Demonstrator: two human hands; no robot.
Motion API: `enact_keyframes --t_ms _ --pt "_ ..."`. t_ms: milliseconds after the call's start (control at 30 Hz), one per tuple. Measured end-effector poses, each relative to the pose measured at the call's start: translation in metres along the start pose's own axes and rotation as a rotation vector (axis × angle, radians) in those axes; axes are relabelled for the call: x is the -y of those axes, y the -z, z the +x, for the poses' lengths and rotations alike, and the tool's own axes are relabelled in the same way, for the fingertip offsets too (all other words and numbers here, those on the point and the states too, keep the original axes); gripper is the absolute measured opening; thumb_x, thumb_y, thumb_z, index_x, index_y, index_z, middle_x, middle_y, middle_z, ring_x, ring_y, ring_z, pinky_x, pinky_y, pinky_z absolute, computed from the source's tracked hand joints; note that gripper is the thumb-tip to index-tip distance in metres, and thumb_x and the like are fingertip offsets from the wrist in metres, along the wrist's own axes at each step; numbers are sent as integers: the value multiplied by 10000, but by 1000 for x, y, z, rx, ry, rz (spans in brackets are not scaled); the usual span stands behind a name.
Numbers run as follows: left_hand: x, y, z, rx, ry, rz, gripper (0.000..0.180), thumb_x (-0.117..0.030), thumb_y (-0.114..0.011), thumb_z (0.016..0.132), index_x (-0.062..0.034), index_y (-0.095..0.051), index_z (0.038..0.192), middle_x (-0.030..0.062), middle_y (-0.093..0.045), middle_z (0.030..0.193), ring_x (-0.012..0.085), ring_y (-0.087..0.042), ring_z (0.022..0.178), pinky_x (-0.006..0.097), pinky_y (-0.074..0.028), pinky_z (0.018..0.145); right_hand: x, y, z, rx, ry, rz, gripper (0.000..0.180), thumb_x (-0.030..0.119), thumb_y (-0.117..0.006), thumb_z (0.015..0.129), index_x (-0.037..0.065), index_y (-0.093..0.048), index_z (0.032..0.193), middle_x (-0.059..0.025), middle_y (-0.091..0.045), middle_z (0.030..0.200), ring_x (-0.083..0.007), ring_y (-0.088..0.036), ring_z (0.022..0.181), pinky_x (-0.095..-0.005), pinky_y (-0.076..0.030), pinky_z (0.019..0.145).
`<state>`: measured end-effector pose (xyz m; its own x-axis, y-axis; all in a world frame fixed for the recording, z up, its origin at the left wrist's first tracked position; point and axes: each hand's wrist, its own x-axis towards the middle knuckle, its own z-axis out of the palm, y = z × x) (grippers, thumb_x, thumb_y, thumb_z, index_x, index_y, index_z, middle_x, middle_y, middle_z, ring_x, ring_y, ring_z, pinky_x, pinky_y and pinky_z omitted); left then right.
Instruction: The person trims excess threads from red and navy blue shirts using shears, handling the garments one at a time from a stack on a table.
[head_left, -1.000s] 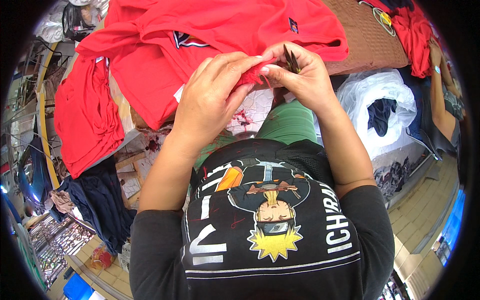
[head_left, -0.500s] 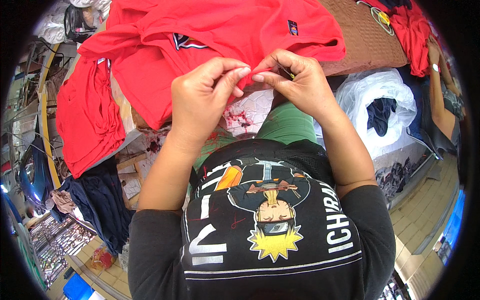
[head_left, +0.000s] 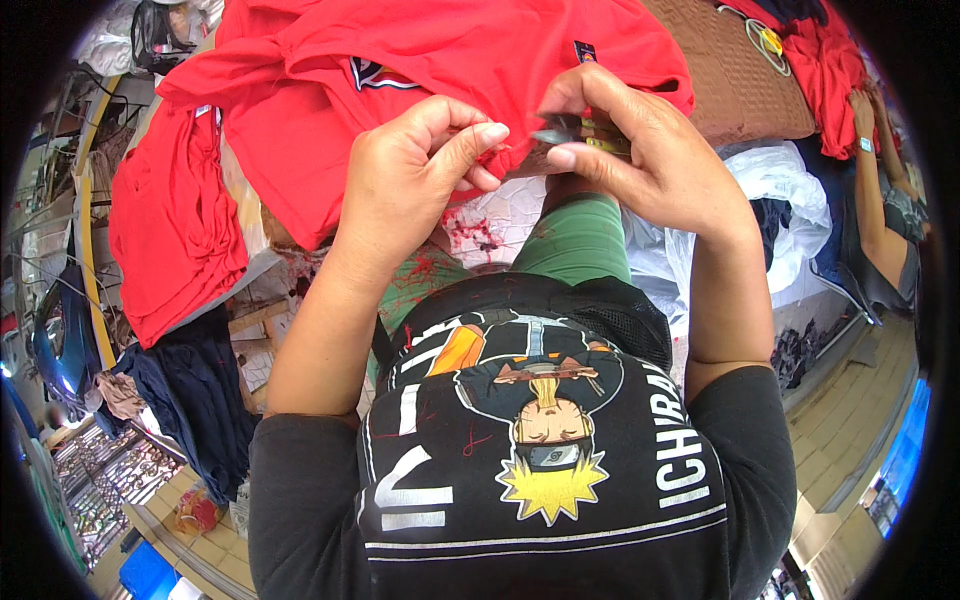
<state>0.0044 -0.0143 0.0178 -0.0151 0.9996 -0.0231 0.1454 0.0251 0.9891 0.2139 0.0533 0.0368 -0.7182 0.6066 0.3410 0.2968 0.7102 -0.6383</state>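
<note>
A red garment [head_left: 450, 60] with a small dark label lies spread before me, its near edge reaching toward my fingers. Thumb and fingertips of my left hand [head_left: 405, 180] are pinched together on a bit of this red cloth. Just to the right, my right hand [head_left: 665, 155] holds thread snips [head_left: 562, 134] with metal blades and some yellow on the handle, partly covered by the fingers. The blades point left at the pinched cloth, with a small gap between. Motion blurs the snips a little.
The garment rests on a brown textured cover [head_left: 745, 60]. More red clothing [head_left: 175, 235] hangs at left, above dark blue cloth [head_left: 195, 400]. A white plastic bag [head_left: 795, 185] stands right. Another person's arm [head_left: 872, 215] reaches to red fabric at far right. Red thread scraps [head_left: 470, 230] litter the floor.
My right hand has moved right and slightly up, away from my left fingertips. Its fingers have left the red cloth, and the snips' blades now show. The left hand stays nearly in place.
</note>
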Motion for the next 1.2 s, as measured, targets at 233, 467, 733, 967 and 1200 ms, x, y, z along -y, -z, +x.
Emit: enact_keyframes --t_ms 233,467,733,967,1200 --pt "-3 -3 -1 -23 -87 136 129 -119 -666 877 9 -656 889 64 -691 720 88 -663 614 209 -501 524 -6 5 9 141 83 35 255 159 -725 791 -20 -609 931 -111 -540 742 -231 -546 673 -316 -432 617" --pt "-6 -2 -3 19 -80 201 173 -158 -629 918 12 -639 945 32 -674 785 64 -631 647 187 -502 586 -5 0 14 176 64 79 221 152 -727 787 -10 -618 890 -97 -541 717 -214 -546 668 -310 -429 607" --pt "-4 -3 -3 10 -144 240 153 -119 -632 911 30 -638 942 48 -683 810 77 -636 648 196 -506 589 -10 -4 13 162 85 139 199 137 -727 795 0 -616 888 -60 -545 708 -152 -531 636 -283 -418 585" --pt "0 -6 -4 -92 -211 145 119 -74 -623 908 44 -634 922 75 -685 840 100 -645 673 201 -516 618 3 -7 7 164 -306 481 252 71 -707 818 29 -636 1057 8 -612 781 -58 -569 727 -222 -453 658" --pt "-2 7 -14 -113 -757 364 63 -69 -689 763 -23 -651 746 87 -661 803 187 -622 706 287 -497 657 -6 -40 3 -198 -416 760 180 126 -643 893 27 -677 1040 26 -649 855 -32 -562 791 -192 -445 712"
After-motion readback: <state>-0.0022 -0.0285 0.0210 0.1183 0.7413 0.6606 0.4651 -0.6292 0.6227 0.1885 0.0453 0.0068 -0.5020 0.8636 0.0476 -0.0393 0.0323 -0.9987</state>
